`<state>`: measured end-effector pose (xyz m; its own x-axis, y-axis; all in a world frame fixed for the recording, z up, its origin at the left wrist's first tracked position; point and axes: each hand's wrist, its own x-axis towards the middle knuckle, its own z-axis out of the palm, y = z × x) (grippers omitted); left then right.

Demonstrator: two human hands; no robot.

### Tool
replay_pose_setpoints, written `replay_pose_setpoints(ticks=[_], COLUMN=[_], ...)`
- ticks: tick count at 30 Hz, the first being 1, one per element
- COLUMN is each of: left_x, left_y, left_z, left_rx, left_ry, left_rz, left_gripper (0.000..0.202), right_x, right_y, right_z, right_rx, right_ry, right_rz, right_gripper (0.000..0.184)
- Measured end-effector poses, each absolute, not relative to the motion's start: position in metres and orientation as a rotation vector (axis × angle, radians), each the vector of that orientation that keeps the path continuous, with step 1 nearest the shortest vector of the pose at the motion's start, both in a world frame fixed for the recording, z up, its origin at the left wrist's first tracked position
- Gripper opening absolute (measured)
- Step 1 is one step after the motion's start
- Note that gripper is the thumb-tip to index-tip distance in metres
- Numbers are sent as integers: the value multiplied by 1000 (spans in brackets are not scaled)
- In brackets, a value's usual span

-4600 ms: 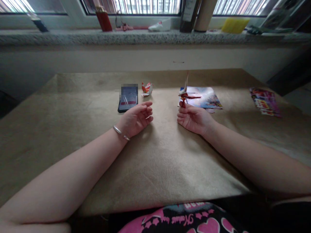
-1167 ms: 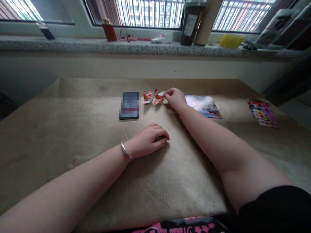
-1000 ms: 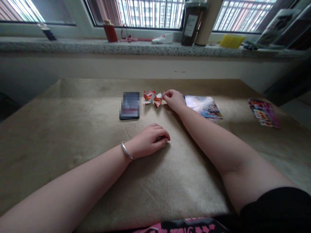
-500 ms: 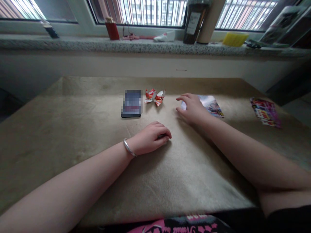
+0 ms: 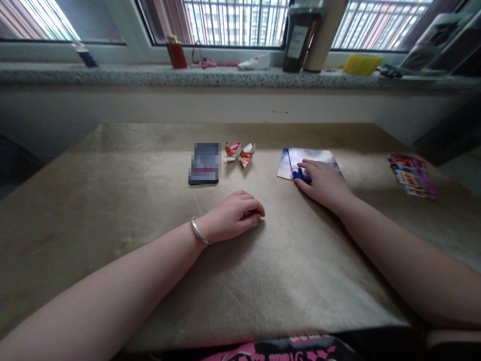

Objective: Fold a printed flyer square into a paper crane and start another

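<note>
My left hand (image 5: pixel 240 214) rests on the tan tabletop with its fingers curled and the thumb close to them. Only a dark, shadowed gap shows between thumb and fingers. A silver bangle (image 5: pixel 199 230) circles that wrist. Farther right, my right hand (image 5: pixel 322 183) lies palm down with fingers stretched over glossy printed sheets (image 5: pixel 322 154). At least two overlap, and the lower one (image 5: pixel 284 164) sticks out on the left. The hand hides their near right part. Two small folded red-and-white paper pieces (image 5: pixel 239 153) sit beyond my left hand, beside a dark blurred-out rectangular object (image 5: pixel 205 165).
Several colourful cards (image 5: pixel 411 175) lie fanned at the right of the table (image 5: pixel 143 210). Behind it, the stone windowsill (image 5: pixel 131 75) bears a red container (image 5: pixel 176 54), a dark labelled jar (image 5: pixel 298 42), a beige cylinder (image 5: pixel 318 45) and a yellow item (image 5: pixel 363 64).
My right hand has moved right and lowered onto the glossy sheets, uncovering their left part. My left hand stays put. The camera view has tilted slightly upward.
</note>
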<state>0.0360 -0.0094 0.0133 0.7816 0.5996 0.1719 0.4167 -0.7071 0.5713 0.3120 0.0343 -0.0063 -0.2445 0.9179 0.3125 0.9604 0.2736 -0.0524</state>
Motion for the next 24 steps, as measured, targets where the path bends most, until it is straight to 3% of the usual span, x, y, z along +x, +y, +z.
replay_pose_setpoints(ticks=[7, 24], left_x=[35, 33], left_y=[-10, -10], left_z=[13, 12], left_rx=[2468, 2463], left_ry=[772, 733], left_rz=[450, 499], left_gripper=[15, 15], right_x=[310, 303], right_y=[28, 15], right_z=[0, 14], right_rx=[-1764, -1884], right_ry=[-2328, -2316], right_rz=[-180, -336], right_gripper=[34, 27])
